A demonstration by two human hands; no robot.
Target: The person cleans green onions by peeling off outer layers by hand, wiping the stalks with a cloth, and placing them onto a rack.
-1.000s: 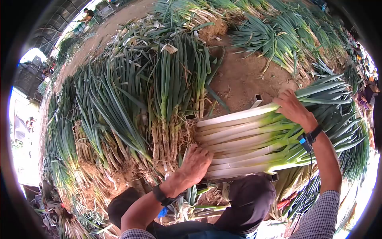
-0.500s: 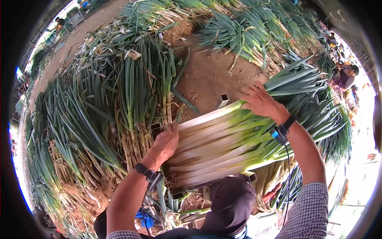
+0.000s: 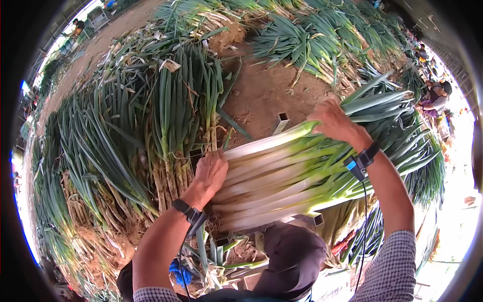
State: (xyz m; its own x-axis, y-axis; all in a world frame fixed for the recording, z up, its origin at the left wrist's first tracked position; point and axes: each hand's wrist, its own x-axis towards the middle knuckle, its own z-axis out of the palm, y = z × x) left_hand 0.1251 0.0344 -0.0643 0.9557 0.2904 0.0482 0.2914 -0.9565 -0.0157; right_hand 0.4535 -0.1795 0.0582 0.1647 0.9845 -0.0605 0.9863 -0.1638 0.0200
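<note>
Peeled long green onions (image 3: 271, 183), white at the root end and green toward the leaves, lie side by side in a row in front of me. My left hand (image 3: 211, 170) is closed around the root end of the farthest stalk (image 3: 266, 143). At the green neck of that same stalk, my right hand (image 3: 334, 121) is closed with its fingers curled over it. The dark green leaves (image 3: 387, 108) fan out to the right, beyond my right hand. Both wrists wear black straps with small devices and cables.
Heaps of unpeeled green onions (image 3: 105, 136) with roots lie at left, and more bunches (image 3: 302, 45) at the back. Square metal tube ends (image 3: 283, 120) poke out around the row. A dark cloth-covered form (image 3: 294, 256) is close to me. Another person (image 3: 437, 95) is at far right.
My right hand has shifted slightly right along the farthest stalk. My left hand has moved up a little, still at the root end.
</note>
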